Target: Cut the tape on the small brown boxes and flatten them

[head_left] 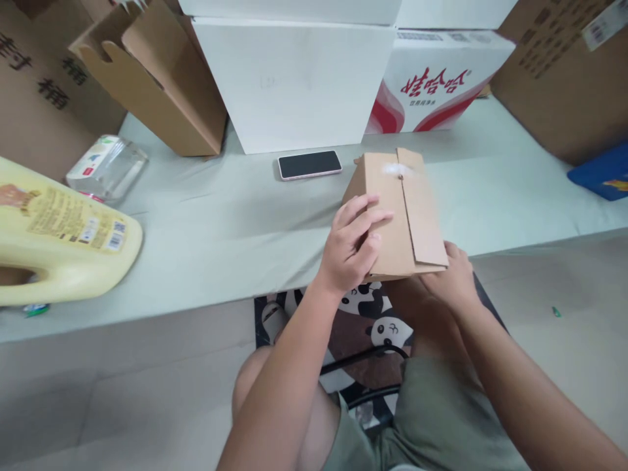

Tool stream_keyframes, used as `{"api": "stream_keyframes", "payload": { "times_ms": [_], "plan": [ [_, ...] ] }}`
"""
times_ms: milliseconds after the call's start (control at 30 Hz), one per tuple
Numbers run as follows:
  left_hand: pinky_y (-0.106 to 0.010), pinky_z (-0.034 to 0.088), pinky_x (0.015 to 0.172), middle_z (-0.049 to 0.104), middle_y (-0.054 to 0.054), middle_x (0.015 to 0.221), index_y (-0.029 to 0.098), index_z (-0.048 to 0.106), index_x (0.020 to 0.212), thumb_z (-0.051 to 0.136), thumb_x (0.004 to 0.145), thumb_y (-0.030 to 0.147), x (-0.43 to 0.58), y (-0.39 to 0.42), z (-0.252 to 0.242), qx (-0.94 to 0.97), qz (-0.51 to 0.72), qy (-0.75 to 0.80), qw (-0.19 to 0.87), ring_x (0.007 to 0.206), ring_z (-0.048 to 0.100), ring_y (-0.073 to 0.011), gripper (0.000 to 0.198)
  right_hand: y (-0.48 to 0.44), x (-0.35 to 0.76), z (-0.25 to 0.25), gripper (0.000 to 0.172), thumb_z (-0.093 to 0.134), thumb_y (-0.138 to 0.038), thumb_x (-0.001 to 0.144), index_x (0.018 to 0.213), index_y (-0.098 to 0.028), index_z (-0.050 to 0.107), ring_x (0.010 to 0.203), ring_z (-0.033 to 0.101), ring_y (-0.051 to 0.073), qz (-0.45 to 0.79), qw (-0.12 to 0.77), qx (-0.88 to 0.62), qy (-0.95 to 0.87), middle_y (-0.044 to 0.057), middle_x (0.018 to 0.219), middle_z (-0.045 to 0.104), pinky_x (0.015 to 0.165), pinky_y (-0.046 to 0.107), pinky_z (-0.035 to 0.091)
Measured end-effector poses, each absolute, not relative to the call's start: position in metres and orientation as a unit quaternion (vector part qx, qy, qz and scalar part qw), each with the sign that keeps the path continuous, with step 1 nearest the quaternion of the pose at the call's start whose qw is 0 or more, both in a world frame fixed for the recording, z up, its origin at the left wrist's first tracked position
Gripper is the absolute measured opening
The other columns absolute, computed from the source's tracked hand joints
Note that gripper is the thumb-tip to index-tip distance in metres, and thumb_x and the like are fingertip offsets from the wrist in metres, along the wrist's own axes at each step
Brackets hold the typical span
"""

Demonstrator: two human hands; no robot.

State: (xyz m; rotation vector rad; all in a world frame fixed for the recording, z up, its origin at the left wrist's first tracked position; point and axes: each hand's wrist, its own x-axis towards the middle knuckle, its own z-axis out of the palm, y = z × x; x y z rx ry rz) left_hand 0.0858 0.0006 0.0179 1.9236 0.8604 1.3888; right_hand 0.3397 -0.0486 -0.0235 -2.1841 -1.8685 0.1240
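A small brown cardboard box [387, 229] rests at the table's front edge, its flaps folded over and a shiny patch, perhaps tape, near its far end. My left hand [350, 245] lies against the box's left side and top, fingers spread. At the near right corner, my right hand [454, 275] holds the box from below, with its fingertips partly hidden. Behind the box to the left, a phone [310, 165] lies flat with its dark screen up.
The pale green table [210, 229] has a yellow jug [63, 242], a clear plastic container [108, 167] and an open carton [167, 78] on the left. White boxes [299, 85] and a red-and-white carton [432, 85] stand behind. A blue object [601, 173] is at right.
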Motion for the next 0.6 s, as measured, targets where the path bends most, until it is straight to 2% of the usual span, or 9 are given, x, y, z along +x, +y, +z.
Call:
{"api": "stream_keyframes", "payload": {
  "times_ms": [67,133,233,333,433,500,600],
  "plan": [
    [-0.045,0.041,0.122,0.06,-0.012,0.147,0.021,0.071,0.119,0.042,0.099,0.033,0.085,0.0,0.017,0.724,0.528,0.324,0.305,0.14,0.054,-0.0264,0.037,-0.049,0.337,-0.018,0.039,0.058,-0.039,0.08,0.11,-0.017,0.069,0.097,0.064,0.037,0.042,0.122,-0.766,-0.63,0.018,0.105,0.069,0.084,0.051,0.051],
    [-0.045,0.041,0.122,0.06,-0.013,0.147,0.02,0.071,0.119,0.042,0.1,0.032,0.084,-0.001,0.017,0.723,0.528,0.324,0.307,0.14,0.054,-0.0259,0.037,-0.048,0.335,-0.009,0.035,0.059,-0.038,0.078,0.107,-0.019,0.066,0.074,0.061,0.029,0.093,0.148,-0.79,-0.587,0.011,0.083,0.069,0.067,0.04,0.048],
    [-0.047,0.042,0.122,0.06,-0.013,0.147,0.019,0.07,0.12,0.041,0.1,0.032,0.083,-0.001,0.017,0.724,0.524,0.328,0.304,0.141,0.053,-0.0267,0.037,-0.045,0.331,0.008,0.034,0.055,-0.034,0.077,0.107,-0.023,0.065,0.054,0.05,0.021,0.221,0.262,-0.796,-0.498,0.0,0.062,0.059,0.053,0.033,0.038],
    [-0.048,0.042,0.122,0.06,-0.012,0.148,0.022,0.069,0.121,0.04,0.1,0.033,0.082,-0.001,0.018,0.727,0.518,0.334,0.302,0.142,0.053,-0.0276,0.038,-0.042,0.326,0.031,0.037,0.049,-0.032,0.072,0.104,-0.025,0.065,0.054,0.053,0.021,0.302,0.464,-0.702,-0.448,-0.001,0.062,0.056,0.053,0.034,0.041],
    [-0.046,0.041,0.122,0.059,-0.012,0.148,0.022,0.069,0.121,0.039,0.099,0.032,0.083,-0.002,0.019,0.731,0.516,0.335,0.296,0.141,0.053,-0.0266,0.038,-0.041,0.311,0.06,0.044,0.05,-0.035,0.07,0.109,-0.027,0.066,0.071,0.065,0.026,0.269,0.63,-0.542,-0.487,0.004,0.076,0.065,0.059,0.039,0.047],
    [-0.045,0.04,0.122,0.059,-0.013,0.148,0.021,0.068,0.122,0.04,0.099,0.031,0.084,-0.004,0.02,0.734,0.51,0.342,0.291,0.141,0.053,-0.0264,0.037,-0.037,0.296,0.079,0.04,0.057,-0.031,0.071,0.11,-0.029,0.066,0.079,0.068,0.026,0.2,0.657,-0.503,-0.525,0.005,0.083,0.068,0.065,0.041,0.05],
    [-0.046,0.039,0.122,0.059,-0.012,0.148,0.022,0.067,0.122,0.04,0.098,0.031,0.087,-0.006,0.02,0.736,0.503,0.359,0.277,0.141,0.052,-0.0267,0.037,-0.026,0.274,0.096,0.031,0.068,-0.026,0.077,0.106,-0.03,0.061,0.066,0.06,0.019,0.096,0.638,-0.509,-0.569,-0.001,0.077,0.061,0.066,0.037,0.051]
  ]
}}
